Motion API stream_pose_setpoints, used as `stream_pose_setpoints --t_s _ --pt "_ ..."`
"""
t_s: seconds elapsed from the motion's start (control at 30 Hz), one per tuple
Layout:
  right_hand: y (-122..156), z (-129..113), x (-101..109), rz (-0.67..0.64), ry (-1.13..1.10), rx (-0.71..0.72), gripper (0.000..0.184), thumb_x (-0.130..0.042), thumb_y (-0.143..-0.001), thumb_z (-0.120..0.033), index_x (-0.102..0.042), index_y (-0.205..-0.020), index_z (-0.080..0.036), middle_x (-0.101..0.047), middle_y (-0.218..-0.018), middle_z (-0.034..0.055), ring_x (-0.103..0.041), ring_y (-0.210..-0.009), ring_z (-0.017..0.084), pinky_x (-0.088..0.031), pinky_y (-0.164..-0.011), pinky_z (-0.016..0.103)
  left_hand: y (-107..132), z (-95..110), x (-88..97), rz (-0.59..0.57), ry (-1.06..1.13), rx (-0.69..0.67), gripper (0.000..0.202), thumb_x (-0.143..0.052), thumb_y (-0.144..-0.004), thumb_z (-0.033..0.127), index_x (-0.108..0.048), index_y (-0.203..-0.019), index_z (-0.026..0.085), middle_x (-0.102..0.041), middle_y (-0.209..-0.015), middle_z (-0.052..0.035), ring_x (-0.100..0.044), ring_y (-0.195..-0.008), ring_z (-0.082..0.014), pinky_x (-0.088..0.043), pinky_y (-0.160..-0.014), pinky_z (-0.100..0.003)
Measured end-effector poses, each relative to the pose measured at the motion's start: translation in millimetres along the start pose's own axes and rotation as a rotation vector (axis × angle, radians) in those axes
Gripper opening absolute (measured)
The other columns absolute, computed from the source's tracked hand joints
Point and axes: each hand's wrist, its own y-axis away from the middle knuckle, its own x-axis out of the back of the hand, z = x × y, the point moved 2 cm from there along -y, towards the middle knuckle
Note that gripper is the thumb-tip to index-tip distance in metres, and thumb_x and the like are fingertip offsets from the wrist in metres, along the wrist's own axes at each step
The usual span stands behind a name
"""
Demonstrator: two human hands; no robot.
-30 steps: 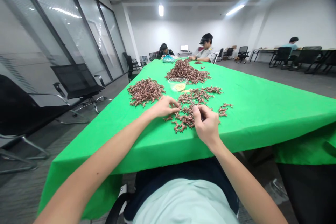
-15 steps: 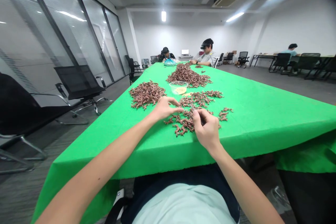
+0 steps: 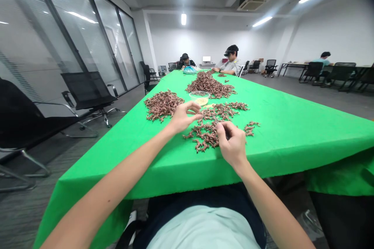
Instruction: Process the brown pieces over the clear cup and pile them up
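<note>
My left hand hovers just above the near scatter of small brown pieces on the green tablecloth. Its thumb and forefinger are pinched together, and what they hold is too small to make out. My right hand rests at the right side of that scatter, fingers curled round a thin grey tool whose tip points up and left toward my left hand. A clear bowl with yellowish bits stands just beyond both hands.
More brown piles lie to the left and farther back, and a small cluster lies to the right. Two people sit at the table's far end, a third at a desk far right. Black chairs line the left aisle.
My left hand has lifted a little off the scatter and shifted up toward the bowl, still pinched. My right hand has stayed nearly in place with the tool.
</note>
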Motion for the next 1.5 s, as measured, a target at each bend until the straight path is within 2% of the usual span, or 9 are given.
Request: stream_pose_setpoints --t_s 0.1,0.23,0.3,0.43,0.6,1.03,1.2,1.4,1.5 --pt "-6.6 1.9 6.4 0.054 0.127 0.072 0.029 -0.053 -0.098 -0.041 -0.063 -0.083 -0.018 -0.059 -0.064 -0.0009 -0.049 -0.055 0.012 -0.035 -0.058 0.028 1.6 9.1 1.1 -0.041 -0.009 -0.021 0.032 -0.082 -0.078 0.032 -0.074 -0.105 0.016 -0.075 -0.098 -0.0075 -0.071 -0.091 -0.0199 -0.060 -0.088 -0.039" --pt "-13.1 8.1 11.8 0.110 0.362 0.284 0.024 -0.054 -0.097 -0.039 -0.064 -0.090 -0.017 -0.067 -0.079 0.0051 -0.058 -0.068 0.017 -0.040 -0.065 0.030 5.2 18.7 -0.6 -0.127 -0.009 -0.060 0.026 -0.079 -0.081 0.030 -0.077 -0.103 0.018 -0.075 -0.101 -0.0078 -0.071 -0.094 -0.0195 -0.061 -0.088 -0.037" --pt "-13.9 12.4 11.8 0.086 0.440 0.355 0.023 -0.054 -0.097 -0.038 -0.065 -0.092 -0.018 -0.068 -0.082 0.0066 -0.061 -0.074 0.018 -0.040 -0.067 0.030 6.7 21.7 -1.7 -0.157 0.005 -0.066 0.024 -0.079 -0.081 0.030 -0.077 -0.101 0.018 -0.075 -0.101 -0.0079 -0.071 -0.094 -0.0192 -0.061 -0.087 -0.036" --pt "-13.1 16.7 11.0 0.023 0.491 0.405 0.023 -0.054 -0.097 -0.038 -0.066 -0.095 -0.018 -0.068 -0.085 0.0070 -0.062 -0.077 0.019 -0.041 -0.069 0.030 8.3 24.9 -3.5 -0.184 0.027 -0.063 0.021 -0.080 -0.079 0.029 -0.077 -0.095 0.016 -0.075 -0.099 -0.0082 -0.071 -0.094 -0.0194 -0.061 -0.086 -0.035" --pt "-12.1 14.3 9.9 -0.009 0.559 0.470 0.025 -0.055 -0.098 -0.039 -0.067 -0.095 -0.017 -0.067 -0.085 0.0074 -0.060 -0.077 0.019 -0.040 -0.070 0.030 9.0 24.3 -7.1 -0.216 0.041 -0.050 0.025 -0.081 -0.078 0.026 -0.075 -0.099 0.015 -0.076 -0.100 -0.0077 -0.072 -0.092 -0.0188 -0.061 -0.087 -0.035" --pt "-10.4 12.6 4.4 -0.053 0.691 0.520 0.029 -0.053 -0.099 -0.041 -0.068 -0.093 -0.018 -0.067 -0.085 0.0078 -0.058 -0.075 0.020 -0.037 -0.069 0.032 12.0 29.1 -11.5 -0.259 0.008 -0.112 0.031 -0.083 -0.076 0.027 -0.074 -0.103 0.015 -0.077 -0.100 -0.0081 -0.073 -0.093 -0.0194 -0.060 -0.086 -0.033" --pt "-9.7 13.9 4.1 -0.046 0.680 0.501 0.029 -0.053 -0.099 -0.042 -0.068 -0.093 -0.018 -0.068 -0.083 0.0069 -0.058 -0.072 0.018 -0.036 -0.066 0.031 12.6 28.7 -12.9 -0.266 0.015 -0.104 0.032 -0.083 -0.076 0.031 -0.074 -0.101 0.015 -0.077 -0.101 -0.0088 -0.073 -0.090 -0.0192 -0.060 -0.084 -0.033" --pt "-8.5 16.3 2.7 -0.043 0.646 0.458 0.033 -0.053 -0.099 -0.044 -0.067 -0.086 -0.018 -0.067 -0.075 0.0050 -0.058 -0.063 0.016 -0.028 -0.056 0.029 13.3 31.4 -13.1 -0.261 0.023 -0.082 0.032 -0.083 -0.076 0.032 -0.074 -0.101 0.014 -0.077 -0.097 -0.0089 -0.072 -0.089 -0.0186 -0.060 -0.082 -0.031" --pt "-8.9 17.2 2.9 -0.049 0.606 0.426 0.032 -0.053 -0.098 -0.045 -0.068 -0.086 -0.018 -0.069 -0.077 0.0058 -0.060 -0.064 0.016 -0.029 -0.057 0.029 13.1 31.0 -12.8 -0.256 0.019 -0.071 0.030 -0.082 -0.077 0.033 -0.075 -0.100 0.014 -0.077 -0.095 -0.0087 -0.072 -0.088 -0.0185 -0.060 -0.081 -0.031"
